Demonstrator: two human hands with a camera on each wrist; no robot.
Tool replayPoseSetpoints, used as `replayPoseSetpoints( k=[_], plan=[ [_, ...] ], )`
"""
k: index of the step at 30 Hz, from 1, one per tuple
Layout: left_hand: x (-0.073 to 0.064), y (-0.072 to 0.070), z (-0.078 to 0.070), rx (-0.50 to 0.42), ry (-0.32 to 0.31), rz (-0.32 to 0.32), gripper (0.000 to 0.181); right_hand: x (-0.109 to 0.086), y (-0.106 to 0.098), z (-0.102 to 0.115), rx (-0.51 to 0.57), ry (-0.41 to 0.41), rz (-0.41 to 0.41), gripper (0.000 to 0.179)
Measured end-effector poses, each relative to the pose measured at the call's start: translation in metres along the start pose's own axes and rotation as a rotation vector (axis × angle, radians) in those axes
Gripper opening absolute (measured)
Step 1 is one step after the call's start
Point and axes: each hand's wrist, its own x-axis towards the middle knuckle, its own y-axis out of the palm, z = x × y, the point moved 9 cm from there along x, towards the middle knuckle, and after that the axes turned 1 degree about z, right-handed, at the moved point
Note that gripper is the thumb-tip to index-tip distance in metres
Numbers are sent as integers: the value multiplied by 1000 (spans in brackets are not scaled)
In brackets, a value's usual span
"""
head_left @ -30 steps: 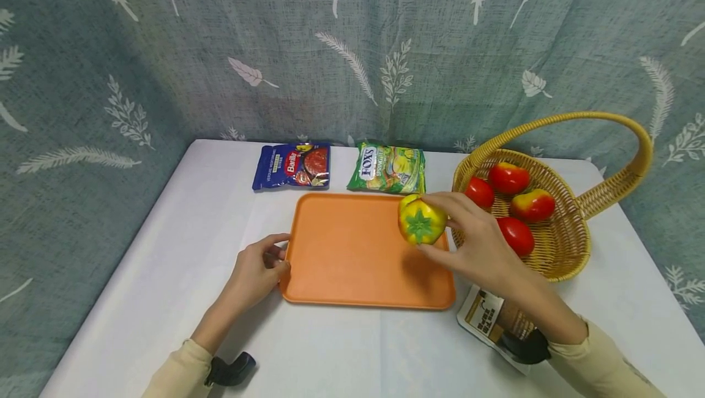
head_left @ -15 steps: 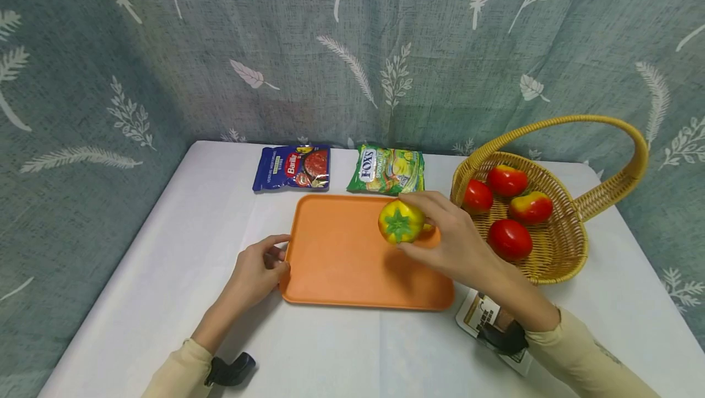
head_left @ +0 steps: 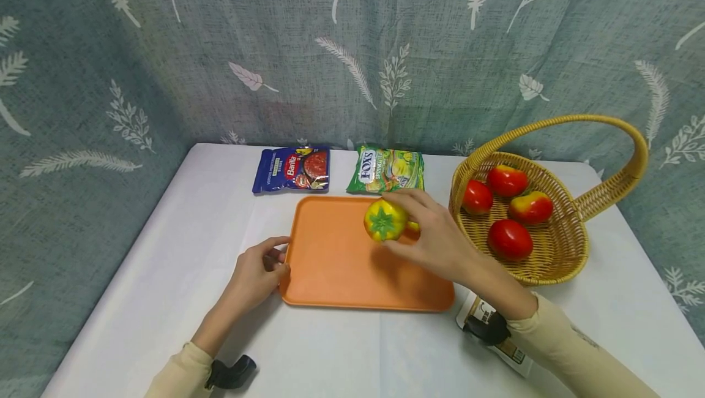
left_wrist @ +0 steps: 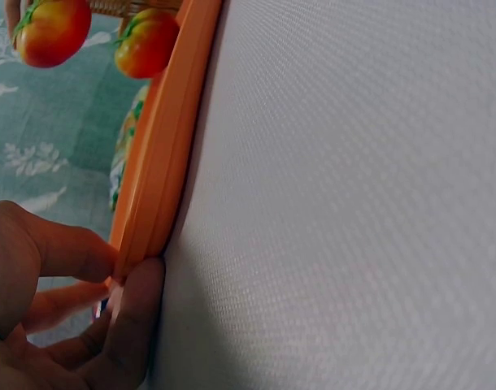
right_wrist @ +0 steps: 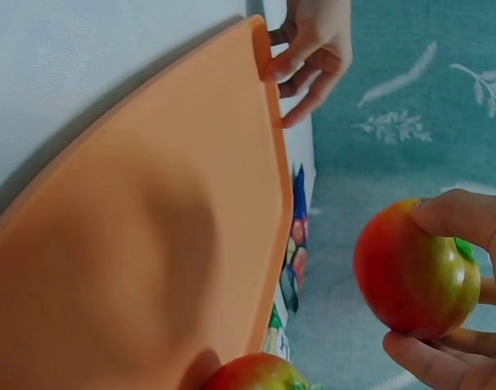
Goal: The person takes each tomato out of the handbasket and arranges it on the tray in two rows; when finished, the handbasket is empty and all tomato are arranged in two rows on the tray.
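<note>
My right hand (head_left: 440,236) holds a yellow-red tomato (head_left: 384,220) with a green star-shaped top above the orange tray (head_left: 330,263), thumb and fingers on opposite sides of it. A shadow falls on the tray below. A second tomato (right_wrist: 260,375) shows at the bottom of the right wrist view, over the tray; in the head view my right hand mostly hides it. At the tray's left edge, my left hand (head_left: 259,272) pinches the rim, with the thumb (left_wrist: 77,252) against it in the left wrist view.
Behind the tray lie a blue Barilla pouch (head_left: 292,169) and a green Fox's candy bag (head_left: 388,169). To the right stands a tall-handled wicker basket (head_left: 578,257) with several red fruits (head_left: 510,240). A white-and-brown packet (head_left: 512,355) lies partly under my right forearm.
My right hand has moved left over the tray with the tomato, away from the basket. My left hand stays at the tray's left edge.
</note>
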Motion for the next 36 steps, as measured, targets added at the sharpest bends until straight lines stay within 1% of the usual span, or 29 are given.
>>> replayPoseSetpoints(
  k=[7,14,20,27,31,36],
  plan=[
    [0,1,0,8,-2,0,49,5,8,-1,23,10,-3,68],
    [1,1,1,22,0,1,50,14,16,-2,0,5,4,70],
    [1,1,0,14,13,-4,50,22,29,-6,-16,21,38,69],
    [1,1,2,15,8,-6,50,29,42,-10,-42,33,76,68],
    [1,1,3,14,9,-11,50,33,47,-14,-74,59,97,68],
    [1,1,3,15,7,-10,50,38,55,-22,-78,90,120,69]
  ],
)
